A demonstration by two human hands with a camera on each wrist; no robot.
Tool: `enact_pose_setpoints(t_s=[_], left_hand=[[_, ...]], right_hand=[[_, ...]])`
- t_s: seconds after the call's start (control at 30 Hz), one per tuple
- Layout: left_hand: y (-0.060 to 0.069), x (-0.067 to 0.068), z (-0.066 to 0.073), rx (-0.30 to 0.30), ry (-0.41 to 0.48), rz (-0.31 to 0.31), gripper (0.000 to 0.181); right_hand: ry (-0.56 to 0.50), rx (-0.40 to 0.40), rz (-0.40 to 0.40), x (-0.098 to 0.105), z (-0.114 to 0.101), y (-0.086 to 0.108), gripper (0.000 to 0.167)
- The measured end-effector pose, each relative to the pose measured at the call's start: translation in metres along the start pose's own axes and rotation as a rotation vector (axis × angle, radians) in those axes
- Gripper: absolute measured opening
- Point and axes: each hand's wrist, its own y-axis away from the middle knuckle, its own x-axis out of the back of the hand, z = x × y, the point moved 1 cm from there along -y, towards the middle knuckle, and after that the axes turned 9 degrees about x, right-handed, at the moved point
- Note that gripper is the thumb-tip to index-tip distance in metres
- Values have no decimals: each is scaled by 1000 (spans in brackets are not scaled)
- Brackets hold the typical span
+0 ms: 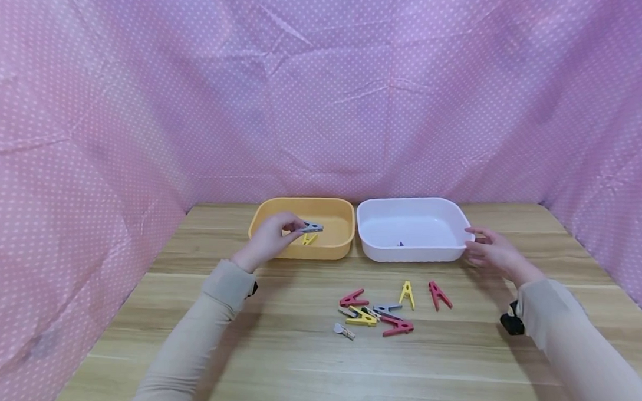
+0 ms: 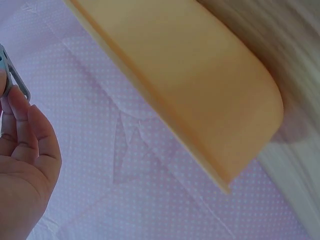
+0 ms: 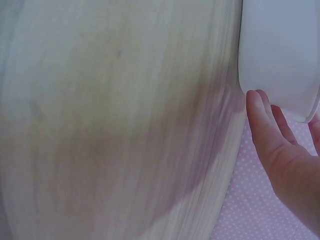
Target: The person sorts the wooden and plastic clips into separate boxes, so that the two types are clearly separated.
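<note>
My left hand (image 1: 269, 240) pinches a grey clothespin (image 1: 312, 227) between thumb and fingers, above the yellow bin (image 1: 343, 251). In the left wrist view the grey clothespin (image 2: 18, 80) shows at the left edge, apart from the bin's wall. A yellow clothespin (image 1: 309, 239) lies inside that bin. My right hand (image 1: 494, 252) touches the right end of the white bin (image 1: 414, 255), its fingers fairly straight against the outer wall. Inside the white bin a small dark-blue and white piece (image 1: 401, 244) is visible, too small to identify.
On the wooden table (image 1: 304, 365), in front of the bins, lie several clothespins: red (image 1: 354, 298), yellow (image 1: 407, 294), grey (image 1: 387, 308) and a small one with a pale heart (image 1: 343, 330). Another red clothespin (image 1: 440, 295) lies to their right. Pink dotted cloth (image 1: 324, 106) hangs behind.
</note>
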Motion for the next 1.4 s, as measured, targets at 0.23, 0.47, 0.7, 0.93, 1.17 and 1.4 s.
enact_pose_setpoints(t_s=[0.23, 0.47, 0.7, 0.93, 1.17, 1.4], left_hand=[[-8, 13, -2, 16, -16, -16, 6], [-19, 24, -3, 36, -11, -59, 6], [-32, 30, -5, 53, -70, -115, 10], [-50, 33, -4, 98, -95, -179, 12], [-65, 33, -5, 163, -85, -233, 13], [-73, 32, -8, 186, -89, -252, 12]], right_hand=[[8, -3, 3, 0, 0, -1, 60], [20, -13, 9, 0, -2, 0, 61], [-1, -12, 16, -3, -4, 0, 60], [21, -21, 26, -3, -4, -3, 60], [0, -12, 26, -4, -4, -4, 59], [26, -12, 22, -4, -4, -3, 61]])
